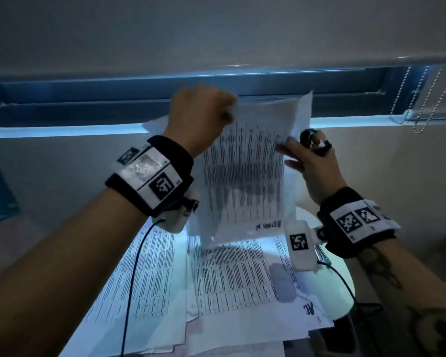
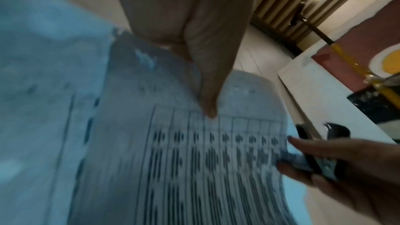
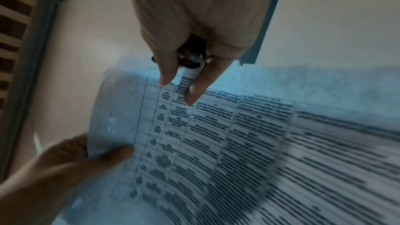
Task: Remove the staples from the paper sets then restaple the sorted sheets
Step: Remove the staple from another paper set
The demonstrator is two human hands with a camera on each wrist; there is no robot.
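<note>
A set of printed table sheets (image 1: pixel 245 176) is held upright in the air above the table. My left hand (image 1: pixel 216 112) grips its upper left corner, thumb (image 2: pixel 207 105) pressed on the front sheet. My right hand (image 1: pixel 301 153) is at the set's right edge, holding a small black staple remover (image 1: pixel 312 140) while its straighter fingers touch the paper. In the right wrist view the remover (image 3: pixel 192 61) sits between two fingers just above the sheet's (image 3: pixel 238 134) top edge. No staple can be made out in the blur.
More printed sheets (image 1: pixel 152 279) lie spread on the round white table (image 1: pixel 343 279) under the held set. A pale oblong object (image 1: pixel 282 282) rests on them. A window ledge and bead cords (image 1: pixel 422 99) are beyond.
</note>
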